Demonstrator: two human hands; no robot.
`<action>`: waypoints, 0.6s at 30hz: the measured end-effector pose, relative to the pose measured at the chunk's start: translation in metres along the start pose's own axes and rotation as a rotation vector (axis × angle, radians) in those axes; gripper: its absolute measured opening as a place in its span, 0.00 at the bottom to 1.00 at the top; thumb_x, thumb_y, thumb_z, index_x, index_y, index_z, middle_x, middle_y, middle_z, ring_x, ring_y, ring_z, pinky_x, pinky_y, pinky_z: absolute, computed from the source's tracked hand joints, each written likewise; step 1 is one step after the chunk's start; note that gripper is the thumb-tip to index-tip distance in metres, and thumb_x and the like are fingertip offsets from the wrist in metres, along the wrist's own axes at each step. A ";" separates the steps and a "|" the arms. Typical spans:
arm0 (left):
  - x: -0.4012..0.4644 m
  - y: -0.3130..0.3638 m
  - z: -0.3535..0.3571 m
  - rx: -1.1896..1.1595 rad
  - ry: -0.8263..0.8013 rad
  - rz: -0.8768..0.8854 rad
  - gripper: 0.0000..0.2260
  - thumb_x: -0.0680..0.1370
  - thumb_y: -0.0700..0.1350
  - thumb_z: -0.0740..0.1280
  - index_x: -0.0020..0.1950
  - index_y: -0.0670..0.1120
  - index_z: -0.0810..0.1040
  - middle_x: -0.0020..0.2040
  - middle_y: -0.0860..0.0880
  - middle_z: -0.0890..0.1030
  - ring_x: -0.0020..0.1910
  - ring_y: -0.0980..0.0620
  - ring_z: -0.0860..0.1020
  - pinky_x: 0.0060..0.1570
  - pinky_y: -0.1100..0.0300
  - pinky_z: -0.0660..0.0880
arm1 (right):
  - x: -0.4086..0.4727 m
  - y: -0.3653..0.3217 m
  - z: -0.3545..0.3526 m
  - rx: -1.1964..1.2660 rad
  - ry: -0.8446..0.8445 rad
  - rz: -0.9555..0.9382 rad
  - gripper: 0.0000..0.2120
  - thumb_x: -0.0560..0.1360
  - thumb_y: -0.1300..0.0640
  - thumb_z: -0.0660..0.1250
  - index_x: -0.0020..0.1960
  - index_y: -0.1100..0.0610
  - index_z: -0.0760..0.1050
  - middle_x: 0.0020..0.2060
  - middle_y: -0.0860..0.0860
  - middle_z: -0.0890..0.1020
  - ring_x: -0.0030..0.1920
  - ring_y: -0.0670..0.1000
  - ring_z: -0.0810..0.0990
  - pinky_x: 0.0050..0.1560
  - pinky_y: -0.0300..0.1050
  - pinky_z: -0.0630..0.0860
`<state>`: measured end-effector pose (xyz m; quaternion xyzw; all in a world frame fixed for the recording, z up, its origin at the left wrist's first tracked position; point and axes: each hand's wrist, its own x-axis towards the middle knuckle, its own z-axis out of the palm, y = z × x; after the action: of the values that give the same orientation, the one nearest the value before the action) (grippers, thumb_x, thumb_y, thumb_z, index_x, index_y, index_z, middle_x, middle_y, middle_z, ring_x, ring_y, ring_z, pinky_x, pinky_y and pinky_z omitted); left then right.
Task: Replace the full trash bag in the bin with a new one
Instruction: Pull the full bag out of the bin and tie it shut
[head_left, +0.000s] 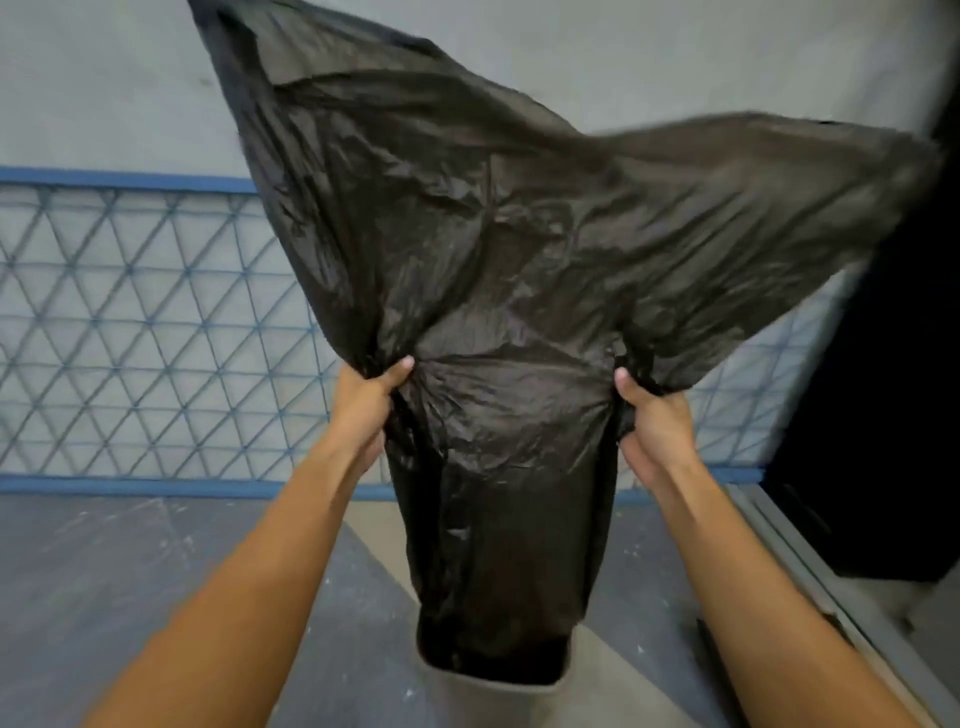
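On the left I see a blue lattice railing (140, 332) against a grey wall. My left hand (366, 410) grips one edge of a thin black trash bag (493, 249), fingers curled into the plastic. The bag billows up between both hands, its lower end hanging into what looks like the grey bin (493, 691) below. My right hand (652, 426) clutches the opposite edge.

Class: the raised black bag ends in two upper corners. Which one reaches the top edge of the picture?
The corner on the person's left; the right corner spreads sideways, lower, blurred.
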<state>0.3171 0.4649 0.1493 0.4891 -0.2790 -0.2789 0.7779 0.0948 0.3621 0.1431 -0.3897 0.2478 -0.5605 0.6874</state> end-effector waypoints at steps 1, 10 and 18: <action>-0.002 -0.002 -0.001 -0.017 0.008 -0.059 0.17 0.76 0.30 0.63 0.65 0.37 0.72 0.56 0.45 0.79 0.50 0.49 0.80 0.50 0.59 0.78 | -0.002 0.005 -0.007 0.048 -0.033 0.069 0.11 0.76 0.62 0.65 0.58 0.58 0.76 0.51 0.52 0.84 0.49 0.49 0.83 0.57 0.48 0.78; -0.021 -0.028 -0.007 -0.278 -0.164 -0.311 0.10 0.75 0.35 0.65 0.55 0.42 0.79 0.44 0.48 0.85 0.43 0.51 0.84 0.45 0.57 0.81 | -0.016 0.033 -0.027 -0.053 -0.035 0.319 0.29 0.63 0.58 0.73 0.63 0.63 0.75 0.58 0.59 0.81 0.52 0.55 0.83 0.45 0.46 0.82; -0.033 -0.046 -0.003 -0.665 -0.077 -0.404 0.09 0.72 0.35 0.60 0.39 0.41 0.80 0.40 0.42 0.84 0.36 0.45 0.84 0.38 0.50 0.82 | -0.029 0.050 -0.039 0.383 -0.084 0.290 0.21 0.48 0.59 0.82 0.41 0.61 0.85 0.47 0.58 0.85 0.44 0.57 0.85 0.42 0.56 0.82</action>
<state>0.2892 0.4730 0.1004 0.2443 -0.1006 -0.5198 0.8124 0.0865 0.3835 0.0773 -0.2354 0.1617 -0.4760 0.8318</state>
